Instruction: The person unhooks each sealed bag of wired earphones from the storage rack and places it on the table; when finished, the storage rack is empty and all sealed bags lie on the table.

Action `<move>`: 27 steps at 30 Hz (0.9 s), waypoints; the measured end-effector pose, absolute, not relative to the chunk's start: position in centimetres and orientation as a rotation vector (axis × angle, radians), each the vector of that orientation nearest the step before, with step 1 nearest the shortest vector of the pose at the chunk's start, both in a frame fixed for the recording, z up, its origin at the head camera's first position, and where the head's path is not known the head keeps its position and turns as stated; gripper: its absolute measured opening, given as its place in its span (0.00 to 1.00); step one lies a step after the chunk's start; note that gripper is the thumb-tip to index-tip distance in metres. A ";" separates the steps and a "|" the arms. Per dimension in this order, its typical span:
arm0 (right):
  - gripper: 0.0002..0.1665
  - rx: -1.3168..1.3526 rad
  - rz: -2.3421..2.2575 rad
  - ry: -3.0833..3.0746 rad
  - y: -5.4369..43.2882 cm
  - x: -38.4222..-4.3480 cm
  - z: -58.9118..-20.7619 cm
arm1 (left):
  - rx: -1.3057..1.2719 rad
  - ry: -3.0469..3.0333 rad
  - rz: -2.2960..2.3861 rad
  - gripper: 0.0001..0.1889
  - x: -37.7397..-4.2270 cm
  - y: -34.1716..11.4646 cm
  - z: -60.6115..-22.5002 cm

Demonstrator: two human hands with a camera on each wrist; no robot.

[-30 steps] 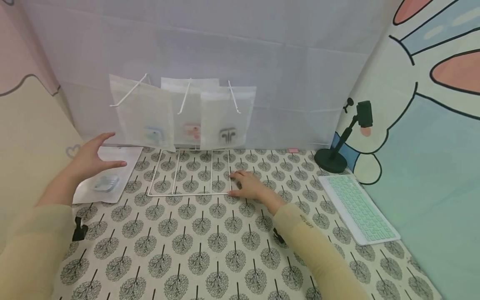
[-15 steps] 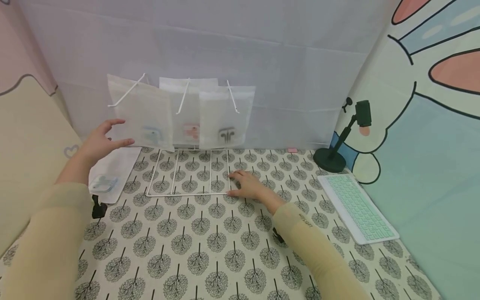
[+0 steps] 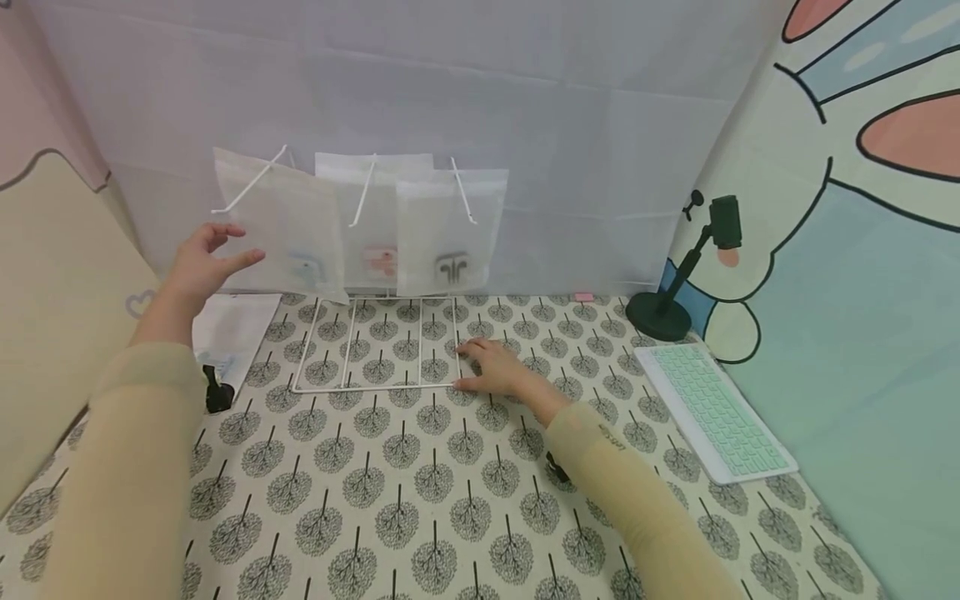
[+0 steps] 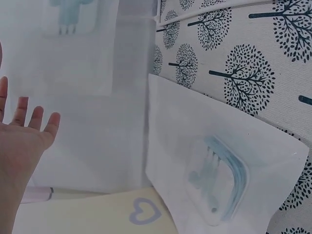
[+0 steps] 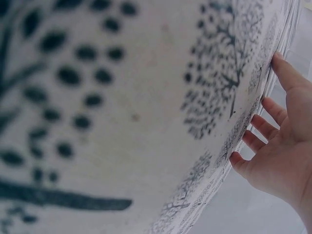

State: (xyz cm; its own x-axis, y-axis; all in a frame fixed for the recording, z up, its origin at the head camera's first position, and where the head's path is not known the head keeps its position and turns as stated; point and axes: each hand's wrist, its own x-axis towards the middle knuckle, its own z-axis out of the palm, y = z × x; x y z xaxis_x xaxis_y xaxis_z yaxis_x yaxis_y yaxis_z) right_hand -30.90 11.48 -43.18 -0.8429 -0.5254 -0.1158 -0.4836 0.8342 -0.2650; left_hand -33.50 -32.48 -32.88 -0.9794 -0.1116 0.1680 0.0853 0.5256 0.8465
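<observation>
Across the tree-print tabletop (image 3: 375, 533) stands a white wire rack (image 3: 375, 388). Three translucent bags (image 3: 380, 217) hang from white hooks (image 3: 461, 188) at its rear; another bag (image 3: 232, 321) lies flat at left. Thumb and fingers wide apart, the left hand (image 3: 202, 265) is by the leftmost bag (image 3: 285, 225), contact unclear. The right hand (image 3: 491, 368), also spread, rests at the rack's front right corner. Farther back lies a small pink block (image 3: 582, 297).

A long, pale yellow-beige cloth left sleeve (image 3: 123, 475) and a matching right sleeve (image 3: 637, 502) each end in a broad cuff (image 3: 152, 363). Small dark lettering (image 3: 612, 437), unreadable, marks the right cuff (image 3: 579, 437). A blocky black fitting (image 3: 220, 397) with a narrow stem shows beside the left sleeve, a partly hidden black piece (image 3: 556, 468) beside the right.
</observation>
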 end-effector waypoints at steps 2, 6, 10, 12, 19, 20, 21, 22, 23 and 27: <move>0.44 -0.786 -0.329 2.827 11.4 -30.9 -43.2 | 0.035 -2.555 -1.423 0.26 -33.3 -32.5 -32.9; 0.44 -0.784 -0.322 2.821 11.3 -30.8 -43.3 | 0.030 -2.565 -1.370 0.23 -32.7 -32.6 -33.2; 0.44 -0.784 -0.333 2.824 11.4 -30.8 -43.3 | 0.019 -2.599 -1.327 0.23 -32.3 -32.7 -33.5; 0.44 -0.785 -0.333 2.826 11.4 -30.8 -43.3 | 0.023 -2.607 -1.330 0.23 -32.2 -32.6 -33.6; 0.44 -0.785 -0.329 2.826 11.4 -30.7 -43.1 | -0.019 -2.658 -1.282 0.27 -31.3 -32.3 -34.2; 0.44 -0.786 -0.333 2.825 11.4 -30.7 -43.1 | -0.023 -2.661 -1.272 0.27 -31.2 -32.2 -34.3; 0.44 -0.785 -0.333 2.824 11.3 -30.7 -43.1 | -0.028 -2.658 -1.263 0.27 -31.0 -32.2 -34.4; 0.44 -0.785 -0.335 2.823 11.3 -30.6 -43.1 | -0.030 -2.657 -1.251 0.27 -30.8 -32.1 -34.5; 0.44 -0.786 -0.333 2.824 11.3 -30.7 -43.1 | -0.030 -2.655 -1.232 0.27 -30.7 -32.0 -34.6; 0.44 -0.787 -0.333 2.833 11.3 -30.7 -43.2 | -0.047 -2.626 -1.161 0.27 -30.0 -31.6 -34.9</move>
